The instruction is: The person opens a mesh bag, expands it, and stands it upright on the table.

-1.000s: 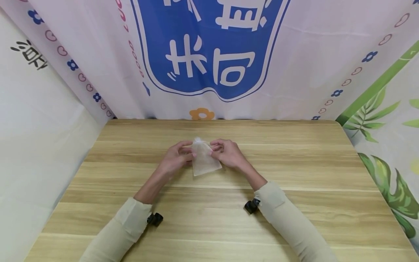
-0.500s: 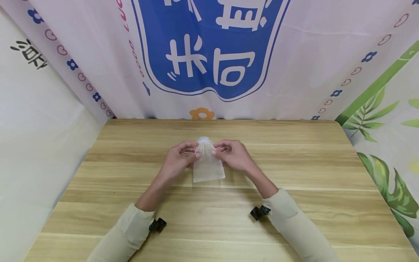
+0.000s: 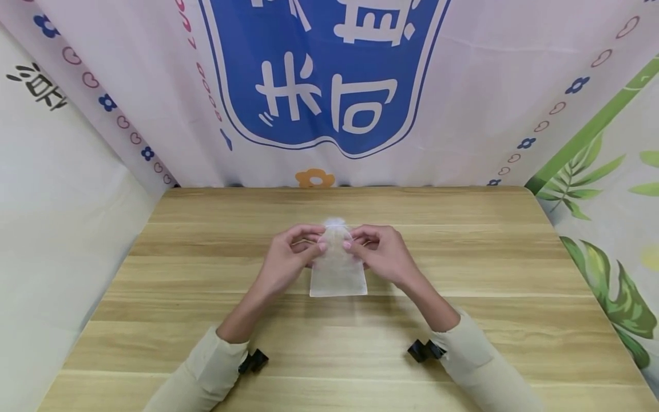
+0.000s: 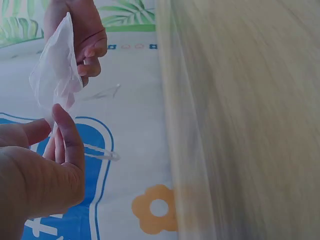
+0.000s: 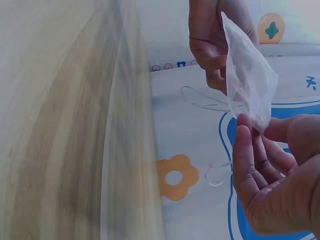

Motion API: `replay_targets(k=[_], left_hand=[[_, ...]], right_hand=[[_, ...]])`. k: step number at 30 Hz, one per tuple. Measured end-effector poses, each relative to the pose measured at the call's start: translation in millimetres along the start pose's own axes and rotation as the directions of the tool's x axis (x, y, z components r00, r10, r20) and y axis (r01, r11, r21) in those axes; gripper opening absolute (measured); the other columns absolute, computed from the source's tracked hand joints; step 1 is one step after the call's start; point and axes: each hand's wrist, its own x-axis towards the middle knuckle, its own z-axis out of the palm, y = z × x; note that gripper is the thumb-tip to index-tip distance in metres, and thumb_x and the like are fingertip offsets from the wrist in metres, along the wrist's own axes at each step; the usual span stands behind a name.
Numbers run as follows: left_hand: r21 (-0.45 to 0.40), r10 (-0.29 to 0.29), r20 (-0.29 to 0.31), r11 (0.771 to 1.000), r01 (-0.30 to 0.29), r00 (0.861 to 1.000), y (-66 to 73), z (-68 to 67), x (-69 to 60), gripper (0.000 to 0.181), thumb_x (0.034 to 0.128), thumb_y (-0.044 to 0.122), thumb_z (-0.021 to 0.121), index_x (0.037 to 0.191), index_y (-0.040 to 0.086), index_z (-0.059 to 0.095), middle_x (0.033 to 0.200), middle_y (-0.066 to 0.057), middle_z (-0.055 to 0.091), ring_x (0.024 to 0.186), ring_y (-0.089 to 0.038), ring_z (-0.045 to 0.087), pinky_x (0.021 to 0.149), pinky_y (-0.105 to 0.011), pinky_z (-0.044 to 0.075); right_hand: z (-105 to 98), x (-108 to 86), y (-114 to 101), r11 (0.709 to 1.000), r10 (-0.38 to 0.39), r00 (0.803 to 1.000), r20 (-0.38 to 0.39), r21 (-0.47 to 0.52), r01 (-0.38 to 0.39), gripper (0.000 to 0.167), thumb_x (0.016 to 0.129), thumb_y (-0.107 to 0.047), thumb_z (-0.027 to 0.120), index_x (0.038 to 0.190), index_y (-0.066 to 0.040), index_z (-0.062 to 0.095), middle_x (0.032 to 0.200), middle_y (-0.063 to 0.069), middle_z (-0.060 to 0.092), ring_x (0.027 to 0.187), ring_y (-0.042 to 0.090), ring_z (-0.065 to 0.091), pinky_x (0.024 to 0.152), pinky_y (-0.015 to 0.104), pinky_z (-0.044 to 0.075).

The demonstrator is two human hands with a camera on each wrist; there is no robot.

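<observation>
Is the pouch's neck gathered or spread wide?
Gathered: in the head view, the white pouch narrows to a ruffled top. Whether it is fully closed, I cannot tell.

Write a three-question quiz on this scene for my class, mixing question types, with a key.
1. True or false: only one hand holds the sheer white drawstring pouch.
2. Multiple choice: the orange flower is printed on (a) the pouch, (b) the backdrop cloth, (c) a sleeve.
3. Short answer: in the head view, which end of the pouch is nearer the backdrop?

Key:
1. False; the left hand and right hand both pinch it.
2. b
3. The gathered end.
</observation>
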Motion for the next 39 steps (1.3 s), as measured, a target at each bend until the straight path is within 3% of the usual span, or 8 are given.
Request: replay_targets(k=[8,16,20,29,39], left_hand=[[-0.041,0.045,0.003,0.998,-0.045,0.999,9.9,8.1,-4.9,0.031,0.0993,0.004,0.075,0.13,0.004,0.07,0.11,-0.009,0.07,0.091,-0.014,0.073,0.07,-0.029,0.066],[-0.021,0.114,0.005,0.993,-0.114,0.993,16.3,18.3,-3.7,0.022,0.1003,0.004,0.074,0.122,0.001,0.073,0.106,-0.012,0.071,0.086,-0.014,0.072,0.068,-0.029,0.066],[-0.001,0.141,0.015,0.99,-0.141,0.99,17.6,23.9,-2.0,0.02,0.1006,0.003,0.073,0.12,-0.001,0.073,0.105,-0.016,0.071,0.085,-0.015,0.072,0.067,-0.028,0.066],[0.042,0.248,0.009,0.968,-0.249,0.969,20.2,34.1,0.0,0.018,0.1015,0.007,0.073,0.116,-0.004,0.074,0.101,-0.023,0.074,0.082,-0.015,0.069,0.061,-0.027,0.063],[0.04,0.279,0.005,0.959,-0.279,0.96,22.5,36.7,-0.2,0.012,0.1021,0.006,0.073,0.109,-0.003,0.073,0.098,-0.021,0.073,0.08,-0.015,0.07,0.059,-0.031,0.064]], right_hand=[[-8.2,-13.2,-7.6,0.998,-0.063,0.997,-0.043,0.0,0.063,0.02,0.101,-0.019,0.078,0.116,-0.006,0.08,0.1,0.013,0.082,0.072,0.016,0.076,0.058,0.03,0.062],[-13.4,-19.6,-13.5,0.992,-0.108,0.991,-0.08,-0.076,0.102,0.019,0.1,-0.022,0.079,0.112,-0.008,0.081,0.096,0.01,0.082,0.076,0.015,0.076,0.064,0.025,0.06],[-14.7,-21.6,-15.8,0.987,-0.133,0.984,-0.115,-0.105,0.121,0.021,0.1,-0.027,0.079,0.111,-0.009,0.081,0.095,0.009,0.082,0.077,0.016,0.076,0.064,0.025,0.059],[-18.1,-26.2,-19.1,0.989,-0.139,0.981,-0.138,-0.06,0.132,0.017,0.1,-0.021,0.079,0.108,-0.006,0.08,0.093,0.012,0.081,0.069,0.017,0.076,0.061,0.027,0.061],[-22.4,-27.6,-18.0,0.985,-0.171,0.969,-0.177,-0.029,0.169,0.015,0.099,-0.017,0.079,0.106,-0.004,0.081,0.092,0.016,0.081,0.064,0.016,0.076,0.058,0.033,0.064]])
